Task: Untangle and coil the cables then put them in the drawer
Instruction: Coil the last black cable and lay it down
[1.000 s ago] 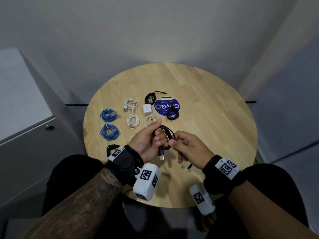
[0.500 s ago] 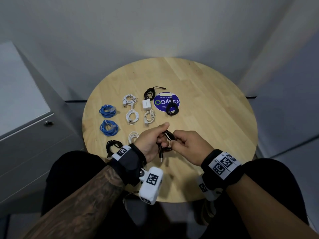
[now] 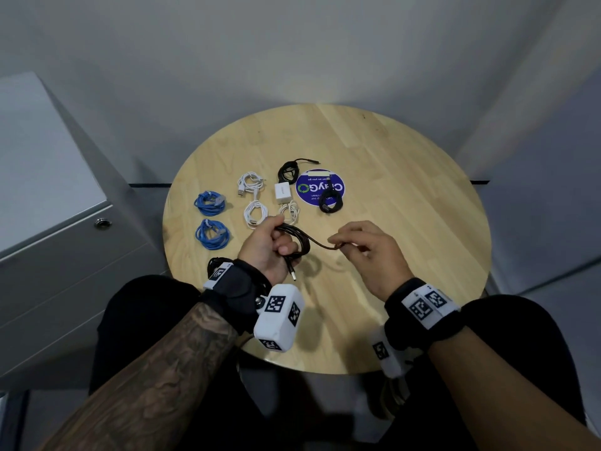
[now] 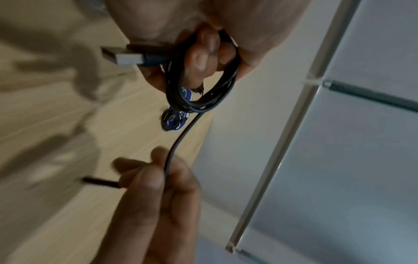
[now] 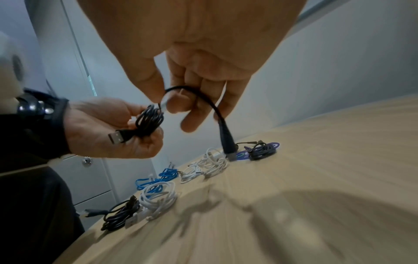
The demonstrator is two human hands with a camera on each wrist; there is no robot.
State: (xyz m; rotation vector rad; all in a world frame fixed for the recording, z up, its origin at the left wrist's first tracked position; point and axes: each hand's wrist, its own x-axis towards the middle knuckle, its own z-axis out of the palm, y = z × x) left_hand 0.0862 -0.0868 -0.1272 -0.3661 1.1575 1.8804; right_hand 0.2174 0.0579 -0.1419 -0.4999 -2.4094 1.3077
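Observation:
A black USB cable (image 3: 294,244) hangs between my two hands above the near part of the round wooden table (image 3: 406,196). My left hand (image 3: 266,247) grips its small coil (image 4: 199,85), and the USB plug (image 4: 122,56) sticks out below the palm. My right hand (image 3: 364,252) pinches the free tail (image 5: 192,92) a short way to the right; the tail's small connector (image 5: 228,148) dangles under the fingers. The grey drawer cabinet (image 3: 65,255) stands at the left, its drawers closed.
On the table lie coiled cables: two blue ones (image 3: 211,219) at the left, several white ones (image 3: 255,198) with a white charger block (image 3: 282,193), and black ones (image 3: 330,203) near a blue round sticker (image 3: 312,187). Another black coil (image 5: 120,214) lies behind my left wrist.
My hands have drawn apart: the right hand moved right, pulling a length of the black cable out of the coil in my left hand.

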